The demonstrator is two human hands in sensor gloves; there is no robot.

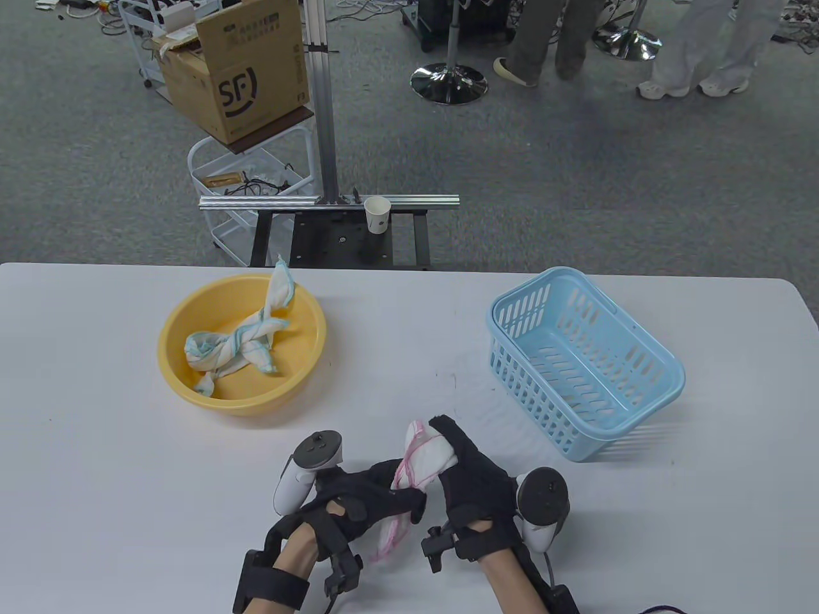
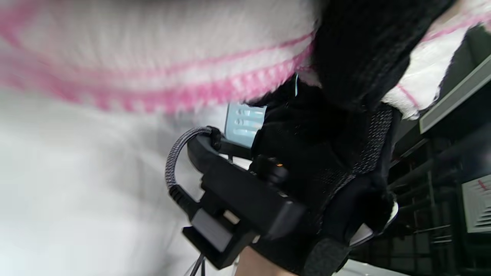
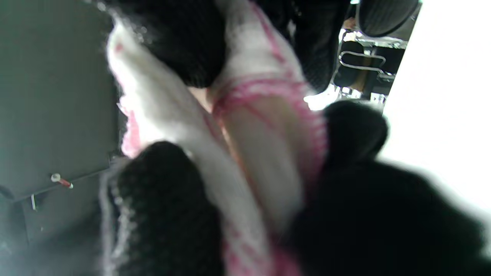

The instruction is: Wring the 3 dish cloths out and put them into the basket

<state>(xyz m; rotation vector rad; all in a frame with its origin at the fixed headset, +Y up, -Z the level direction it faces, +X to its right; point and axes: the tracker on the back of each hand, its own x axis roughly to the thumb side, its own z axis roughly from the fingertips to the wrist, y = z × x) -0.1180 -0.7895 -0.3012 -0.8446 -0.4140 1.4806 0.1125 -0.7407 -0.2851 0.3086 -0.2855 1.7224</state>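
Note:
A white cloth with pink edging (image 1: 419,464) is held above the near middle of the table, rolled into a thick twist. My left hand (image 1: 365,495) grips its lower part and my right hand (image 1: 464,473) grips its upper end. Close up, the pink-edged cloth (image 2: 161,57) fills the left wrist view, and in the right wrist view the same cloth (image 3: 245,145) sits between black gloved fingers (image 3: 165,207). Two twisted white cloths with blue edging (image 1: 240,342) lie in the yellow basin (image 1: 182,384). The light blue basket (image 1: 512,307) stands tilted at the right, with nothing inside.
A paper cup (image 1: 377,214) sits on the metal frame behind the table's far edge. Beyond it are a cardboard box (image 1: 237,70) on a white cart and people's legs (image 1: 544,38) on the grey floor.

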